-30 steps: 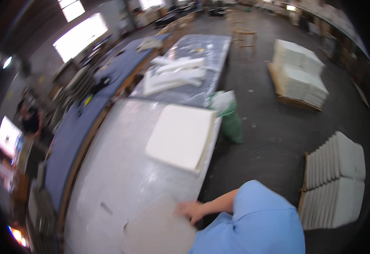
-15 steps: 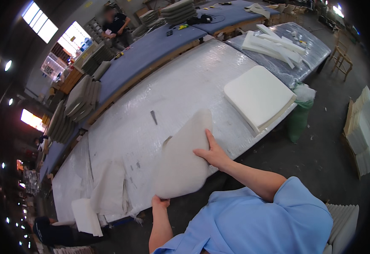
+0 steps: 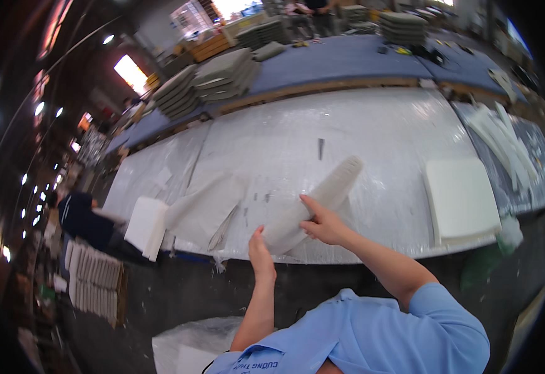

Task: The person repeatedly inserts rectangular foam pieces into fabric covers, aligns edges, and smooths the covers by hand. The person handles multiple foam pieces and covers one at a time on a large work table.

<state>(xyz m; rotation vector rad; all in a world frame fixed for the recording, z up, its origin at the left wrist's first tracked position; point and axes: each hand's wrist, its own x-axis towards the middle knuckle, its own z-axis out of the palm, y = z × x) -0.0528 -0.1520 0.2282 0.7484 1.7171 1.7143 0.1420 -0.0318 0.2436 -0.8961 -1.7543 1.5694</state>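
Note:
Over the plastic-wrapped table (image 3: pixel 378 124) I hold a pale beige fabric-covered seat cushion (image 3: pixel 341 182), tipped so that a rounded edge faces up. My right hand (image 3: pixel 323 223) grips its near side around the middle, thumb and forefinger apart across it. At its near left end, my left hand (image 3: pixel 262 257) closes on the corner, the fingers partly hidden behind it. Left of the cushion lies a loose beige fabric cover (image 3: pixel 204 209). Beside the cover, a white foam block (image 3: pixel 146 224) overhangs the table edge.
Stacked white foam pads (image 3: pixel 462 199) lie at the table's right end, with white foam strips (image 3: pixel 503 143) beyond. Behind runs a blue-topped table (image 3: pixel 341 59) with stacked grey cushions (image 3: pixel 222 75). A dark-clothed person (image 3: pixel 82 218) bends at the left near a cushion stack (image 3: pixel 95 283).
The cushion has turned from showing its broad face to standing more on edge. Both hands have shifted with it. My view has swung left.

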